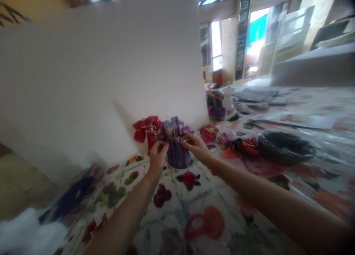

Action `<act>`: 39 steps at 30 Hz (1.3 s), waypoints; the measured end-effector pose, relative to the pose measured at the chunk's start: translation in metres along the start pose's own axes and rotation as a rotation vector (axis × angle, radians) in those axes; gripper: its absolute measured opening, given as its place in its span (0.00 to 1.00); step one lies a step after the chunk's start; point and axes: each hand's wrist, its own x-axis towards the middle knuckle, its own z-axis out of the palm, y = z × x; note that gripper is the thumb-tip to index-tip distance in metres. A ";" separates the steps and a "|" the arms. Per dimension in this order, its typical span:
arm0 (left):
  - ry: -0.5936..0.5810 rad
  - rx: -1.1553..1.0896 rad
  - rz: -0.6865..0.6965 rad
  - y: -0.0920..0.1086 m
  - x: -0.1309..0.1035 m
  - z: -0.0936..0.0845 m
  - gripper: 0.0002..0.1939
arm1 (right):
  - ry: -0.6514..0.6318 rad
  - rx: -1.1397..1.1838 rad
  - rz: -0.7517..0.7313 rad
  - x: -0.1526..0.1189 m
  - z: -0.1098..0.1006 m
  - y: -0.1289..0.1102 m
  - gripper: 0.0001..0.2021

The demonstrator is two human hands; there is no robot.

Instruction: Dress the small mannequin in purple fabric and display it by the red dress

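- Both hands are up at the purple dress point(176, 146), a tiny garment standing on a small mannequin on the fruit-print tablecloth point(177, 210), right in front of the big white board point(97, 81).
- The left hand point(157, 157) is pinched on the dress at its waist, on the side nearer the red dress; fingers closed on cloth or a thin band there, though the blur hides exactly what.
- The right hand point(196, 144) comes in from the other side, fingertips pinched at the same waistline, apparently holding the other end of that band.
- By the look of it, the purple dress is already fully on its form: bodice up, sleeves puffed out, skirt hanging to the cloth. What is in hand seems to be finishing at the waist, a tie or a tuck, and I judge it not yet done since both hands grip there.
- Just beside the purple dress, touching or nearly so, the red dress point(146, 131) stands dressed against the board and looks finished.
- On the far side of the purple dress from the red one lies a heap of loose fabric pieces point(219, 134), and beyond them a dark bundle point(285, 147).
- Farther back from the purple dress, a bare white mannequin point(227, 96) stands undressed, so more dressing seems left.
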 end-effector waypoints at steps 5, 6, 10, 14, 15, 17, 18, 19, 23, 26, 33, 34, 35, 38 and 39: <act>-0.009 -0.001 0.004 0.000 0.000 0.000 0.10 | 0.003 0.035 0.014 0.001 0.003 -0.003 0.14; -0.008 0.000 0.003 0.000 0.000 0.000 0.10 | 0.006 0.033 0.014 0.001 0.003 -0.004 0.14; -0.006 0.003 0.002 0.000 0.000 0.000 0.11 | 0.010 0.042 0.013 0.003 0.001 -0.005 0.16; -0.003 0.008 -0.003 0.001 0.000 0.000 0.12 | 0.011 0.075 0.019 0.005 0.002 -0.002 0.17; -0.002 0.010 -0.005 0.002 0.000 0.000 0.12 | 0.012 0.086 0.023 0.005 0.002 -0.001 0.18; 0.000 0.014 -0.007 0.002 0.001 0.000 0.11 | 0.014 0.111 0.033 0.005 0.003 0.000 0.18; 0.001 0.014 -0.008 0.002 0.001 -0.001 0.11 | 0.014 0.124 0.040 0.005 0.003 0.000 0.18; 0.000 0.014 -0.010 0.002 0.001 -0.001 0.11 | 0.011 0.139 0.048 0.005 0.003 0.000 0.18; 0.008 0.010 -0.017 0.002 0.000 -0.001 0.11 | -0.009 0.201 0.085 0.003 0.003 0.003 0.18; 0.013 0.008 -0.019 0.004 -0.001 -0.001 0.11 | -0.021 0.241 0.105 0.002 0.002 0.005 0.18; 0.007 -0.005 -0.028 0.004 -0.002 -0.001 0.11 | -0.022 0.293 0.112 0.002 0.002 0.005 0.15; 0.006 -0.007 -0.030 0.003 -0.002 -0.001 0.11 | -0.019 0.297 0.110 0.002 0.002 0.005 0.15; 0.007 -0.010 -0.032 0.002 -0.002 -0.002 0.11 | -0.016 0.302 0.106 0.002 0.002 0.005 0.14; 0.015 -0.016 -0.039 0.001 -0.001 -0.002 0.11 | -0.002 0.315 0.095 0.002 0.003 0.007 0.14; 0.017 -0.018 -0.042 0.001 0.000 -0.002 0.11 | 0.003 0.320 0.092 0.003 0.004 0.008 0.14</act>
